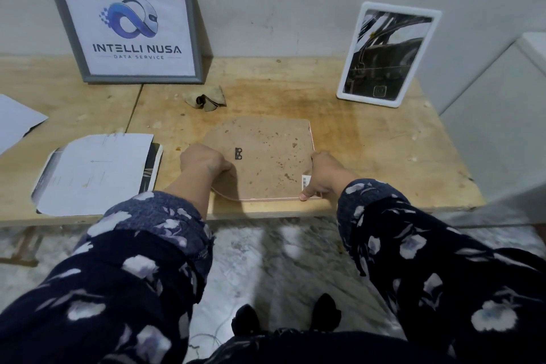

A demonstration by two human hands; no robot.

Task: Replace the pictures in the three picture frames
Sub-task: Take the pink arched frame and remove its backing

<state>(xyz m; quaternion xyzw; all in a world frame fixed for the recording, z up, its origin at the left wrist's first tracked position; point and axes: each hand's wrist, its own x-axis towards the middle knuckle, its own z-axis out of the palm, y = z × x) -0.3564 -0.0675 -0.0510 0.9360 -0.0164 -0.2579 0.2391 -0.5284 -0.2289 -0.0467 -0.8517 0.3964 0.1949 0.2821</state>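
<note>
A pink picture frame (266, 154) lies face down near the table's front edge, its brown stained backing board up, with a small metal hanger and a barcode sticker on it. My left hand (204, 161) grips its left edge, fingers curled. My right hand (320, 173) grips its right edge, thumb at the front right corner. A grey frame (130, 32) with a logo print leans on the wall at the back left. A white frame (387, 53) with a dark picture leans at the back right.
Loose printed sheets (94, 168) lie stacked on the wooden table (369, 139) at the left, with another sheet (17, 120) at the far left edge. A crumpled rag (205, 97) sits behind the pink frame. A white cabinet (502, 115) stands to the right.
</note>
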